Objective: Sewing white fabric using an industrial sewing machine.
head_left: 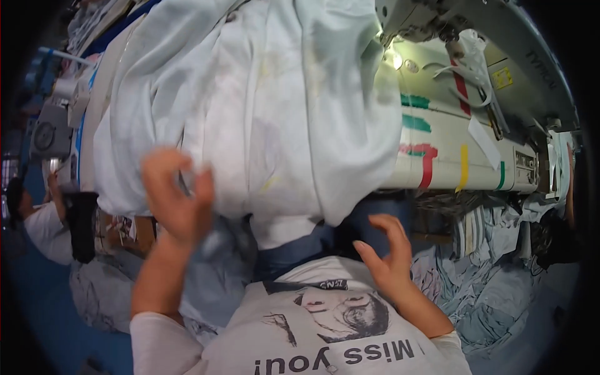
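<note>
Pale, satiny cloth (275,106) drapes over the bench (445,174), likely light, soft and slippery, best gathered by its lower edge. The curled left hand (175,199) is too blurred to tell any grip; the right hand (394,253) gapes, empty.

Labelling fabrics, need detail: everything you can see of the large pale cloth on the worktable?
The large pale grey-white cloth looks soft, thin and slightly sheeny, with faint yellowish and lilac patches. It lies bunched in long folds over the white worktable with coloured tape strips, drooping past its front edge; the top runs out of view. The blurred left hand overlaps it, contact unclear; the open right hand appears clear of it.
</note>
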Demonstrator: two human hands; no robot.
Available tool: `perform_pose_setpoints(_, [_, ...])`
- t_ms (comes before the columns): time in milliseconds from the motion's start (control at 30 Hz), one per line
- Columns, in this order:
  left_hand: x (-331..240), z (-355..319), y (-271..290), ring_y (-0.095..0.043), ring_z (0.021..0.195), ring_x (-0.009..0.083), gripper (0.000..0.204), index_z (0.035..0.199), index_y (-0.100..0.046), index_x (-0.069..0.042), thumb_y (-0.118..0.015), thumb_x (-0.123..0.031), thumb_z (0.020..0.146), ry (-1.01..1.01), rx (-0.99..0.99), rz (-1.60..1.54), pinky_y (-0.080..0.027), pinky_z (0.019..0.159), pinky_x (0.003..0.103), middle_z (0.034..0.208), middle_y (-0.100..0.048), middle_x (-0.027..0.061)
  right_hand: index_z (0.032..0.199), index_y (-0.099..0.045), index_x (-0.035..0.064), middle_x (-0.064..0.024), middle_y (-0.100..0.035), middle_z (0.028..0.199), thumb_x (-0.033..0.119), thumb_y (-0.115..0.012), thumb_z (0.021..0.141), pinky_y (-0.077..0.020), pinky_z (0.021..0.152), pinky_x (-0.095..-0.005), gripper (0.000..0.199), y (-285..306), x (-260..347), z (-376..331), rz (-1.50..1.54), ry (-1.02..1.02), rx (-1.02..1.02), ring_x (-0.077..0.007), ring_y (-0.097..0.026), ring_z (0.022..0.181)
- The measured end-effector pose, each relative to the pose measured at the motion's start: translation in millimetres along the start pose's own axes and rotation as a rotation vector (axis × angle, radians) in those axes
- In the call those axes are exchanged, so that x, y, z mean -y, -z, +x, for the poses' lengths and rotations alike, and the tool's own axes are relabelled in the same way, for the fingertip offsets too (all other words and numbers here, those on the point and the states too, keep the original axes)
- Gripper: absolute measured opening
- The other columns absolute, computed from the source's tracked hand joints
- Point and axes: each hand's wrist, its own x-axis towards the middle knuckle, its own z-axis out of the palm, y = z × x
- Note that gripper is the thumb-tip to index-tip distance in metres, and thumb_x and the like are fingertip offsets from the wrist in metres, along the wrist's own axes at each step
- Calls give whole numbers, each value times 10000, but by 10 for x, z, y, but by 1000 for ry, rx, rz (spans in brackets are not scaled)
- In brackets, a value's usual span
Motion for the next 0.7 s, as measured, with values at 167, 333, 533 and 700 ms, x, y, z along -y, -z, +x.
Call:
perform_pose_setpoints(167, [-884,-1560,-191,-606,789,288,338,955,-609,-45,-767,-38,657,275,296,-282,-501,695,357,877,-608,121,1255,-425,43,-68,-498,1142,84,-782,705,-426,939,-324,657,-652,-266,92,568,-386,162,-167,-482,1094])
perform_pose_setpoints(333, [-866,-1683,-542,-590,796,331,286,950,-622,-33,-731,-51,686,186,217,52,-481,732,375,873,-619,126,1121,-579,29,-62,-645,1039,23,-711,740,-441,841,-308,403,-855,-437,388,803,-479,137,-176,-597,946])
perform_pose_setpoints(533, [-733,-1486,-175,-551,799,156,170,992,-590,26,-474,-53,897,948,207,-507,-440,717,287,856,-611,64,1105,-588,29,-84,-640,1062,106,-641,844,-463,899,-367,278,-588,97,135,1193,-566,289,-211,-629,938])
perform_pose_setpoints(700, [-1103,-604,1378,-531,711,108,358,930,-537,14,-589,-337,890,806,-33,-828,-410,681,215,890,-602,69,1211,-504,69,-149,-615,1160,166,-582,898,-489,909,-390,336,-388,421,-154,1302,-356,640,-246,-630,1017])
